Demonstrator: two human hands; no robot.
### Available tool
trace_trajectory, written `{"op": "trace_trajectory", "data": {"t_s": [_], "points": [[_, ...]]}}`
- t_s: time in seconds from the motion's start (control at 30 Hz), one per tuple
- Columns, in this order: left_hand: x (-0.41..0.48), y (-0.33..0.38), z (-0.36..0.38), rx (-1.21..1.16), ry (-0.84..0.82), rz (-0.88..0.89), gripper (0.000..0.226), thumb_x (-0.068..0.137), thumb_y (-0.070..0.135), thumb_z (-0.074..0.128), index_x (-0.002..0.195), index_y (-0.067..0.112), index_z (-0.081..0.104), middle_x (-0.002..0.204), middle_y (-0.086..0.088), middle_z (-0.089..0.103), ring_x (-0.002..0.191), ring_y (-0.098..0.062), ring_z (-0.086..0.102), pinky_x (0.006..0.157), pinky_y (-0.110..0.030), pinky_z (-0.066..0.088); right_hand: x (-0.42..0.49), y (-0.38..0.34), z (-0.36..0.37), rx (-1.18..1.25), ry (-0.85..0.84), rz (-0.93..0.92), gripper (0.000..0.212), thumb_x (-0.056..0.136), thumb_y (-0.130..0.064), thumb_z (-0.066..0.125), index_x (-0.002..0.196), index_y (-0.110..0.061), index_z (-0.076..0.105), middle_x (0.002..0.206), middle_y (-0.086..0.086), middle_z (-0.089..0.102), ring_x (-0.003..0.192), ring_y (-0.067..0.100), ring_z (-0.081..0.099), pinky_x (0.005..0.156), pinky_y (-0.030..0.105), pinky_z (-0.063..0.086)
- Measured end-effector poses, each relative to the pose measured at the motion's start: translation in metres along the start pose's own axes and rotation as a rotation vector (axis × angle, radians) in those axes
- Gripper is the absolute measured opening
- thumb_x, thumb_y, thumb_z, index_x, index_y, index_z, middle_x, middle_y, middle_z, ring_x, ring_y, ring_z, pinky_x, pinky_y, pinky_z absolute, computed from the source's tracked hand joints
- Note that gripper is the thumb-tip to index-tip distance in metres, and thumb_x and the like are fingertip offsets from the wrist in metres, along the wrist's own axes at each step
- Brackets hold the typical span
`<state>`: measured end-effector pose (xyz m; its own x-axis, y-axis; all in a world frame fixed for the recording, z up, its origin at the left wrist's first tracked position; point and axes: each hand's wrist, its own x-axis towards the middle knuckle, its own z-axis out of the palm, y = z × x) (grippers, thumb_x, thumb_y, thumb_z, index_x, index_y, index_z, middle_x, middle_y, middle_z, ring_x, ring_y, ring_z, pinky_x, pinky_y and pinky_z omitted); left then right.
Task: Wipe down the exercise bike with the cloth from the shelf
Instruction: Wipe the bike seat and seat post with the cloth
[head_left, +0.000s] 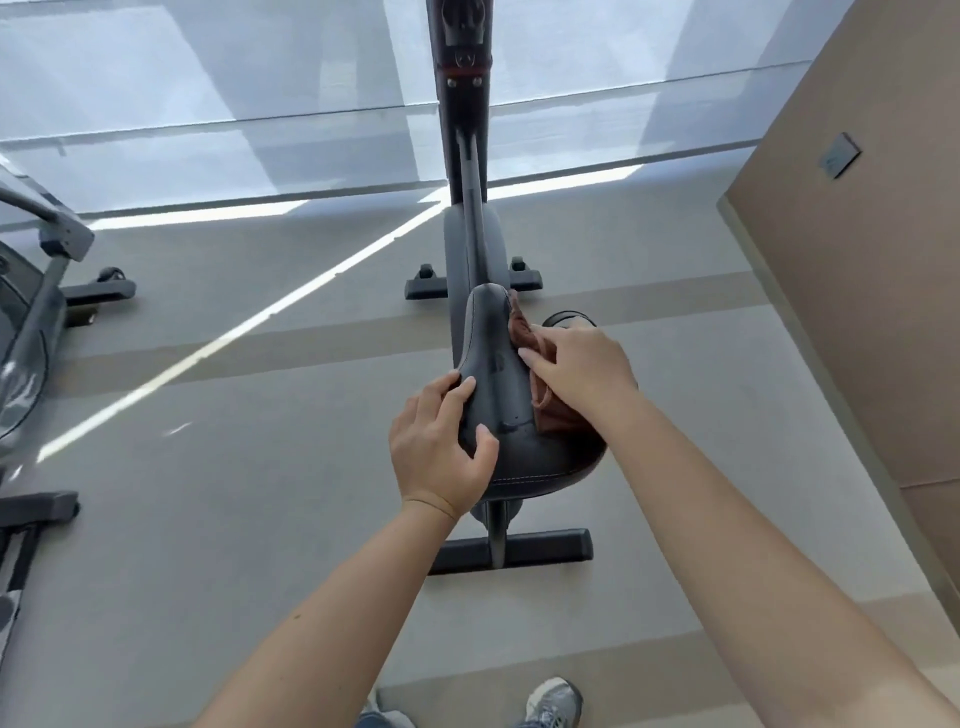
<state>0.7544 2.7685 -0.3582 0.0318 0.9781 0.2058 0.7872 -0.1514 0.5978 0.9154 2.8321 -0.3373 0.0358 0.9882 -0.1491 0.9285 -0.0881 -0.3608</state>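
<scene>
I am looking down on the bike (470, 244), standing just behind its black seat (501, 395). My left hand (441, 447) grips the seat's left edge, thumb lying on top and fingers curled round the side. My right hand (576, 369) presses the brown cloth (550, 415) against the seat's right side, fingers spread flat over it and pointing toward the seat's middle. The cloth lies mostly under that palm; one end sticks out ahead of the fingers along the seat's nose, another bunches below the wrist. Whether the thumb pinches the cloth from beneath I cannot tell. A second machine (36, 312) stands well apart on the left. My shoes (553, 701) show at the bottom edge.
</scene>
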Motion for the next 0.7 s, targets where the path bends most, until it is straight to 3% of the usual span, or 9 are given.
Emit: {"op": "trace_trajectory", "data": {"t_s": [0.07,0.27,0.43,0.7], "points": [[0.0,-0.003,0.0,-0.015,-0.004,0.016,0.05,0.07,0.033,0.042,0.11,0.01,0.064,0.114,-0.007,0.063,0.1,-0.027,0.058,0.084,-0.039,0.045,0.002,-0.001,0.002,0.019,0.009,0.011,0.036,0.09,-0.048,0.046,0.121,-0.033,0.056,0.107,0.011,0.057,0.098,0.033,0.057,0.075,0.032,0.041],[0.001,-0.005,0.0,-0.033,-0.034,0.02,0.054,0.071,0.035,0.041,0.113,0.009,0.063,0.117,-0.008,0.062,0.103,-0.029,0.057,0.087,-0.044,0.046,-0.058,-0.013,0.022,-0.09,0.34,0.115,0.039,0.086,-0.041,0.057,0.121,-0.024,0.059,0.111,0.016,0.056,0.088,0.037,0.051,0.069,0.037,0.048],[0.0,-0.007,0.0,-0.078,-0.054,0.022,0.056,0.071,0.037,0.039,0.113,0.008,0.063,0.119,-0.008,0.061,0.105,-0.029,0.057,0.089,-0.046,0.045,-0.074,-0.028,0.036,-0.04,0.54,0.247,0.035,0.082,-0.033,0.066,0.114,-0.02,0.065,0.109,0.014,0.06,0.086,0.037,0.053,0.062,0.037,0.049],[0.001,-0.007,0.002,-0.119,-0.063,0.036,0.048,0.071,0.025,0.052,0.113,0.005,0.063,0.122,-0.012,0.059,0.111,-0.031,0.054,0.094,-0.049,0.04,-0.064,-0.025,0.035,-0.001,0.542,0.333,0.034,0.083,-0.038,0.063,0.115,-0.026,0.064,0.109,0.009,0.06,0.088,0.035,0.052,0.072,0.037,0.046]]}}
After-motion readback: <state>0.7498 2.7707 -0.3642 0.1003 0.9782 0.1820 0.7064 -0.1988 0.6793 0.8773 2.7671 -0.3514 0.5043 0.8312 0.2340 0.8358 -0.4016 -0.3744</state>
